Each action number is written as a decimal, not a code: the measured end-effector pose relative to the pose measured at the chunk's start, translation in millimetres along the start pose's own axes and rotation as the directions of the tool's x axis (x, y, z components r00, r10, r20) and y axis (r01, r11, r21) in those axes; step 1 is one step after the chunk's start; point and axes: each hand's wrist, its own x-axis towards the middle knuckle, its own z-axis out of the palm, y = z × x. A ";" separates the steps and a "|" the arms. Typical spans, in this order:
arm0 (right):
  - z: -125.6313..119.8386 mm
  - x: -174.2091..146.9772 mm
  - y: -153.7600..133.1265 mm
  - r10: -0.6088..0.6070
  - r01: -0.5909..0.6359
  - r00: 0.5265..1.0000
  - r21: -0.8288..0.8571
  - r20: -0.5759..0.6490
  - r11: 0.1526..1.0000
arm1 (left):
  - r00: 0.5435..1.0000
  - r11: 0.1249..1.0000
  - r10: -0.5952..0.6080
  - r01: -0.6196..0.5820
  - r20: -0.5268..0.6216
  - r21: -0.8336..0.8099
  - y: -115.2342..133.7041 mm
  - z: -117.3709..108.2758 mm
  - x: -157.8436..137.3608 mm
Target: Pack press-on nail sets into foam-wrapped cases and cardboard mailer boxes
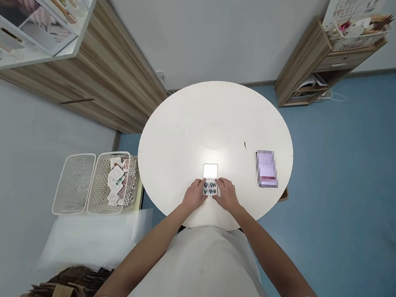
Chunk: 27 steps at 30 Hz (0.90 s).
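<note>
A small white hinged case lies near the front edge of the round white table, its lid raised away from me. Two rows of shiny, dark and silvery press-on nails sit in its lower half. My left hand grips the left side of the case, fingers curled in. On the opposite side, my right hand holds the right edge, with the thumb close to the hinge. The fingertips under and behind the case are partly hidden.
A blurred-out purple object rests on the table's right side. To the left, an open white basket holds small cards and packets. A wooden cabinet stands far left, and a wooden shelf unit far right.
</note>
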 end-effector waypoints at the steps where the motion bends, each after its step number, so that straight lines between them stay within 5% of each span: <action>1: 0.5 0.9 2.0 -0.016 0.016 1.000 -0.008 0.005 1.000 | 1.000 1.000 -0.009 0.009 -0.010 0.001 0.0 2.7 -0.3; 7: 2.0 -3.7 12.0 -0.094 0.094 0.995 -0.016 0.034 0.995 | 0.997 0.997 -0.014 0.009 -0.072 -0.071 -0.3 13.2 -7.8; 11: 2.5 -11.4 9.8 -0.013 0.010 1.000 0.167 0.017 0.986 | 0.985 0.958 -0.118 0.079 -0.128 -0.274 2.6 16.3 -15.6; 19: 9.6 -5.8 -7.3 0.307 -0.302 0.946 0.614 0.102 0.729 | 0.902 0.679 -0.426 0.269 -0.068 -0.683 8.1 25.1 -13.5; 27: -2.6 -23.9 -38.1 0.245 -0.176 0.969 0.742 0.016 0.647 | 0.879 0.511 -0.463 0.156 -0.118 -0.845 4.0 7.8 -26.4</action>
